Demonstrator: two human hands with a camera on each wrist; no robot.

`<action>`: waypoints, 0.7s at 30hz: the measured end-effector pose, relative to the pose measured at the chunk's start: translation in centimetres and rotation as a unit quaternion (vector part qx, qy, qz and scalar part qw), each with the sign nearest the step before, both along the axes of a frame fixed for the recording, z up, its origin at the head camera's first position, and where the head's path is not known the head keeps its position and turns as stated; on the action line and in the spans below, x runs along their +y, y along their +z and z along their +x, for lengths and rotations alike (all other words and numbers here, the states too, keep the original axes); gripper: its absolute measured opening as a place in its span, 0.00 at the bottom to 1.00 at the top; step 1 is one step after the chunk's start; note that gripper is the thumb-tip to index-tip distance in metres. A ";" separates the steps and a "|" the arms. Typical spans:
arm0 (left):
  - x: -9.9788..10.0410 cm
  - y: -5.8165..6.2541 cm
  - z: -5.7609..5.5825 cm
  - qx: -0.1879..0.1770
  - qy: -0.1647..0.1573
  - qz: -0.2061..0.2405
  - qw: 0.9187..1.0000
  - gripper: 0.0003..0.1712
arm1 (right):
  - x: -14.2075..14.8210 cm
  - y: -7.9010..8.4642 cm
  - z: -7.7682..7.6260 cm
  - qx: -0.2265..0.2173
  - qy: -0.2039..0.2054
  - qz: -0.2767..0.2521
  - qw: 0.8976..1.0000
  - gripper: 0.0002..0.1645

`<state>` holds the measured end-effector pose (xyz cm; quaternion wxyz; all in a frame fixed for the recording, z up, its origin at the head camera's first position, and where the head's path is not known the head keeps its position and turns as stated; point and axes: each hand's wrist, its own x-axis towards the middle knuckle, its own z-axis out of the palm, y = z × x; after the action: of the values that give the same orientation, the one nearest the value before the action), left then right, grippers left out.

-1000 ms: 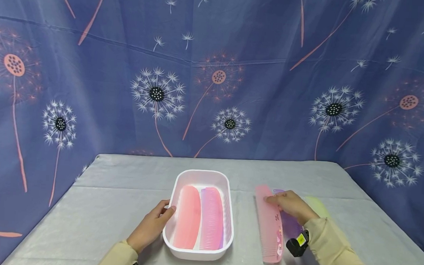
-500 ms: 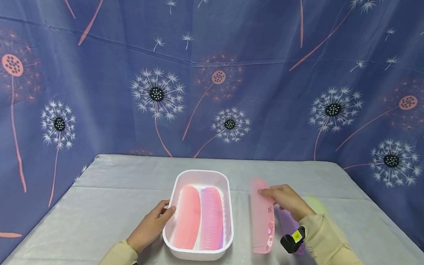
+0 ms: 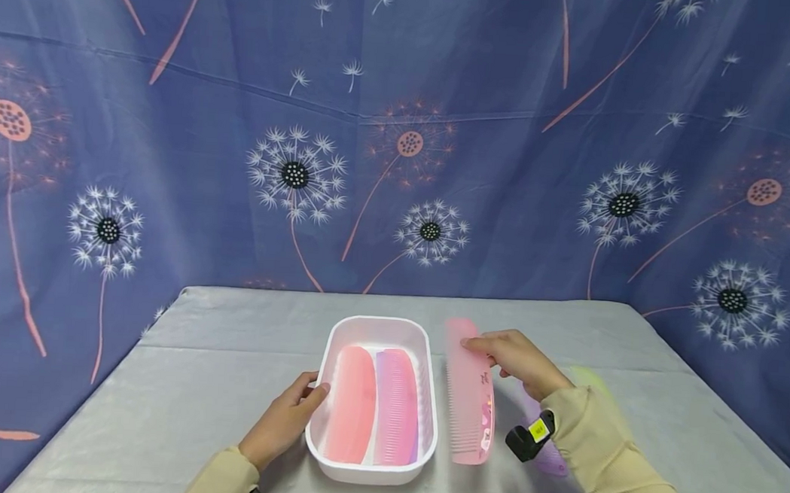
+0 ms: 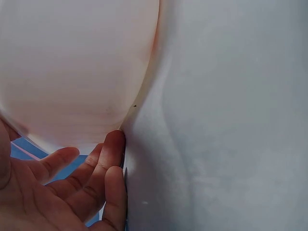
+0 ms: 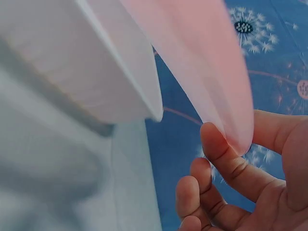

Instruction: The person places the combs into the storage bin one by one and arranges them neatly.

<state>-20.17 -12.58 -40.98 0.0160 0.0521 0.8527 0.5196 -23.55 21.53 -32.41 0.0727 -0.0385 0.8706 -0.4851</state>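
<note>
My right hand (image 3: pixel 518 360) pinches a translucent pink comb (image 3: pixel 468 402) near its far end, thumb on top; the right wrist view shows the fingertips under the comb's rounded tip (image 5: pixel 233 130). The comb hangs just right of a white plastic bin (image 3: pixel 367 474), teeth facing the bin. My left hand (image 3: pixel 280 426) holds the bin's left side, thumb at the rim and fingers against the outer wall. Inside the bin lie a coral-pink comb (image 3: pixel 351 406) and, beside it, a pink-purple comb (image 3: pixel 396 409) with a purple edge showing beneath.
A purple comb (image 3: pixel 549 459) lies on the grey-covered table (image 3: pixel 227 327), partly hidden behind the right wrist. Beyond the right forearm shows a yellow-green piece (image 3: pixel 589 379), mostly covered. A blue dandelion-print curtain (image 3: pixel 508 170) hangs behind the table.
My right hand has lifted the pink comb off the purple one and carried it left to beside the bin. The left hand and bin have stayed in place.
</note>
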 end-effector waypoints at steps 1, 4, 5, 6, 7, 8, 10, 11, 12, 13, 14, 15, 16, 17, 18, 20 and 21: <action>0.0 0.0 0.0 0.000 0.000 -0.001 1.000 0.26 | -0.3 0.2 0.0 0.001 0.003 -0.003 1.000 0.18; 0.0 0.1 -0.1 0.002 0.000 -0.001 1.000 0.26 | -1.1 0.8 -0.1 0.003 0.010 -0.008 1.000 0.17; 0.0 0.2 -0.1 0.002 0.000 -0.001 1.000 0.26 | -1.4 0.9 -0.2 0.004 0.012 -0.010 1.000 0.17; 0.0 0.2 -0.1 0.003 0.000 -0.002 1.000 0.26 | -1.7 1.1 -0.2 0.004 0.012 -0.012 1.000 0.17; 0.0 0.2 -0.1 0.004 0.000 -0.002 1.000 0.26 | -2.1 1.2 -0.2 0.005 0.012 -0.014 1.000 0.17; 0.0 0.3 -0.2 0.003 0.000 -0.002 1.000 0.26 | -2.4 1.3 -0.3 0.006 0.013 -0.017 1.000 0.17; -0.1 0.3 -0.2 0.001 -0.001 -0.002 1.000 0.27 | -3.2 1.5 -0.3 0.006 0.014 -0.023 1.000 0.17; -0.1 0.2 -0.2 0.000 -0.001 -0.003 1.000 0.27 | -3.6 1.5 -0.4 0.006 0.016 -0.026 1.000 0.17; -0.1 0.2 -0.3 0.000 -0.001 -0.002 1.000 0.27 | -3.9 1.6 -0.4 0.005 0.016 -0.029 0.999 0.17; -0.1 0.2 -0.3 0.000 -0.001 -0.003 1.000 0.27 | -4.4 1.6 -0.5 0.004 0.016 -0.032 0.999 0.17; -0.1 0.2 -0.3 -0.001 -0.001 -0.003 1.000 0.27 | -4.8 1.6 -0.6 0.003 0.015 -0.035 0.999 0.16; -0.2 0.2 -0.3 -0.002 -0.001 -0.003 1.000 0.27 | -5.2 1.6 -0.6 0.002 0.012 -0.038 0.999 0.16; -0.2 0.2 -0.3 -0.002 -0.001 -0.003 1.000 0.27 | -5.6 1.6 -0.7 0.002 0.008 -0.041 0.999 0.16; -0.2 0.2 -0.3 -0.002 -0.001 -0.004 1.000 0.27 | -6.0 1.6 -0.8 0.002 0.003 -0.044 0.999 0.16; -0.2 0.3 -0.3 -0.002 -0.001 -0.004 1.000 0.27 | -6.4 1.6 -0.9 0.002 -0.001 -0.047 0.999 0.16; -0.1 0.4 -0.3 -0.004 0.000 -0.003 1.000 0.27 | -7.1 1.4 -1.1 0.002 -0.012 -0.054 0.998 0.17; -0.1 0.4 -0.3 -0.003 -0.001 -0.002 1.000 0.27 | -7.5 1.3 -1.2 0.003 -0.018 -0.056 0.998 0.17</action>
<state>-20.49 -12.69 -40.53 0.0195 0.0509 0.8538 0.5177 -24.76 14.01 -31.12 0.0593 -0.0280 0.8427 -0.5344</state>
